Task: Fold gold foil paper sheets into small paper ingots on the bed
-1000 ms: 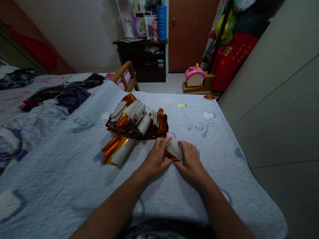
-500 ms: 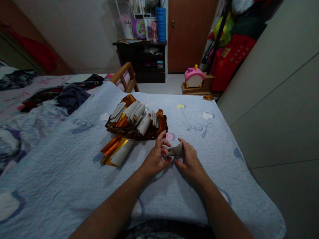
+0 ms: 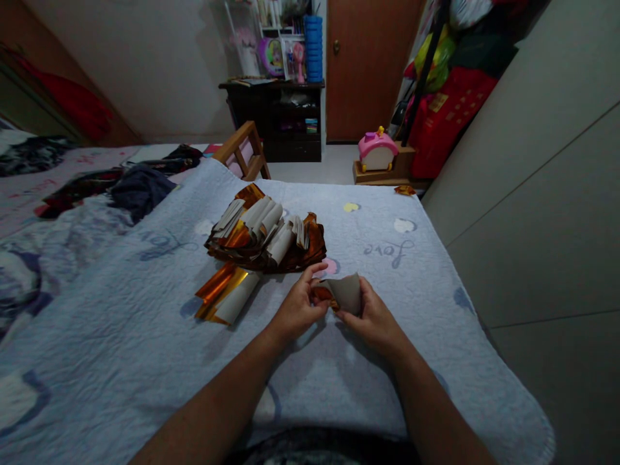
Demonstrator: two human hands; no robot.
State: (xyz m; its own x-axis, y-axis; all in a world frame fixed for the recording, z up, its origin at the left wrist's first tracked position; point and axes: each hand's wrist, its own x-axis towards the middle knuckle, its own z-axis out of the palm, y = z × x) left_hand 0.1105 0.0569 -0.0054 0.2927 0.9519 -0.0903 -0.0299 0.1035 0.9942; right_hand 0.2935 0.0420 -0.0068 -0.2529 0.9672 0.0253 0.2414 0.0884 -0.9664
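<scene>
Between my hands, above the bed cover, is a small sheet of foil paper, grey on one face and shiny orange-gold on the other. My left hand pinches its left end, where the gold side is folded inward. The right edge sits between the thumb and fingers of my right hand. Just beyond my left hand lies a pile of the same foil papers, bent and stacked with grey and gold sides showing. A few loose curled foil sheets rest in front of the pile.
A pale blue bed cover lies under everything. One small folded gold piece sits at its far right corner. Dark clothes lie to the left. Behind are a wooden chair and a pink toy; a white cabinet stands on the right.
The foil paper has opened out wider and turned, with more grey face and some gold now showing. My left fingers have closed lower around its left end.
</scene>
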